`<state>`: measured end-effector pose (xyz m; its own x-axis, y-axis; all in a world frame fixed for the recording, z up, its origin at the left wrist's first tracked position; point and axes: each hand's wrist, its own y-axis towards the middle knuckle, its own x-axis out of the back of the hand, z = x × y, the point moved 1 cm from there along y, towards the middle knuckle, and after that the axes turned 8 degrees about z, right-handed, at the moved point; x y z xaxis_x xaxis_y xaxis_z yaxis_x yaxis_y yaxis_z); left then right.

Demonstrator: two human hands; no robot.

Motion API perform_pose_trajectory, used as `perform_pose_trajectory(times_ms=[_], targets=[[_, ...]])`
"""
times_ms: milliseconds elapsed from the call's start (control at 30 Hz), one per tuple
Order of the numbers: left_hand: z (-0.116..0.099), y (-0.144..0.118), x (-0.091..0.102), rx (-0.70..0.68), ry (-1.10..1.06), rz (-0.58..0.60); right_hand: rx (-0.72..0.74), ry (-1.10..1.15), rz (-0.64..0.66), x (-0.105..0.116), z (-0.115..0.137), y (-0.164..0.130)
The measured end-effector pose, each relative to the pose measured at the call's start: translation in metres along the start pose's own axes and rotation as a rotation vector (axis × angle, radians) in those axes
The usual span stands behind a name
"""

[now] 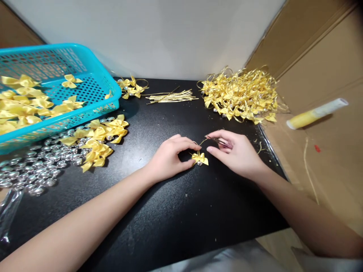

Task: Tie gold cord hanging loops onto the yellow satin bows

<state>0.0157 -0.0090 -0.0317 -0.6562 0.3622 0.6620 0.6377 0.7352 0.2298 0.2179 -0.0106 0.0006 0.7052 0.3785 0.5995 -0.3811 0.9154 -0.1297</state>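
A yellow ribbon bow (199, 157) with a small silver bead under it lies on the black table (159, 211). My left hand (171, 156) pinches it at its left side, thumb and forefinger closed on the bow and its thin gold cord. Just to the right, my right hand (234, 151) is closed around a slim dark metal tool (219, 142), tweezers by its look. The tool's tip is beside the free end of the gold cord (203, 142). Whether the tip grips the cord I cannot tell.
A turquoise basket (113, 107) of yellow bows stands at left, with silver beads (36, 166) and loose bows (99, 141) before it. Gold cords (172, 96) lie at the back, beside a heap of finished-looking bows (241, 96). Cardboard with a yellow-white roll (317, 113) is at right.
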Motion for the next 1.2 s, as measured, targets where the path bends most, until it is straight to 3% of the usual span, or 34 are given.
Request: perform_pose_trajectory(times_ms=[200,400,567,867,1200], targets=[[-0.001,-0.001,0.002,-0.054,-0.072,-0.022,0.072,0.237,0.312,-0.006,-0.014,0.024],[-0.001,-0.001,0.002,0.033,-0.146,-0.039,0.088,0.112,0.239,-0.002,-0.018,0.020],[0.000,0.000,-0.002,0.121,-0.155,-0.071,0.102,0.153,0.166,-0.005,-0.021,0.018],[-0.005,0.009,-0.003,0.147,-0.205,-0.024,0.211,0.102,0.114,-0.005,-0.018,0.019],[-0.007,0.012,-0.005,0.168,-0.225,0.006,0.236,0.159,0.113,-0.011,-0.016,0.017]])
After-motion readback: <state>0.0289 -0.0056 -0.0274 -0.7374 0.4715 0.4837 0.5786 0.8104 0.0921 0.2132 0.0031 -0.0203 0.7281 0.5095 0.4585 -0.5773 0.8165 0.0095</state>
